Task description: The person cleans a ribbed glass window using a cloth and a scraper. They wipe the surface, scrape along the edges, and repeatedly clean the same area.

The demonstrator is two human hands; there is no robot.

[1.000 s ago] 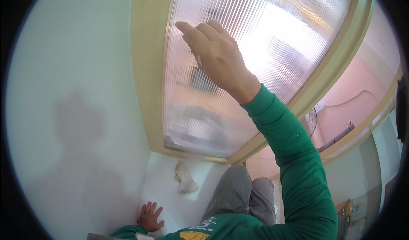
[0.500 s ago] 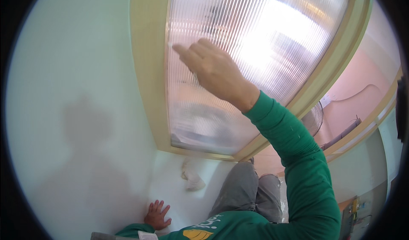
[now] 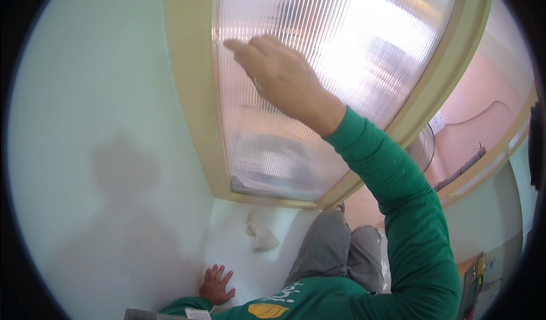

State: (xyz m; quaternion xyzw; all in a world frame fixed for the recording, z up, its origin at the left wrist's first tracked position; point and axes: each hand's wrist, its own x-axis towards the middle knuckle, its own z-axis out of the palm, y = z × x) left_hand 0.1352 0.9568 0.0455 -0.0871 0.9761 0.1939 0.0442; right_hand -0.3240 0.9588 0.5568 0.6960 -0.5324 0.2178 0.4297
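The splayed left hand [image 3: 216, 286] is apparently bracing; the curled right hand [image 3: 282, 77] is facing the ribbed panel [image 3: 354, 64], contents unclear

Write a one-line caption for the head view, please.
Right hand raised before a ribbed panel, left hand spread on a white surface.

Mesh-guarded fan [image 3: 424, 148]; pink surface [image 3: 462, 139] beside

The right hand [image 3: 281, 78], fingers [image 3: 243, 53] bent, is raised beyond the knees [image 3: 331, 224], while the left hand [image 3: 215, 288], fingers splayed, rests left of them.
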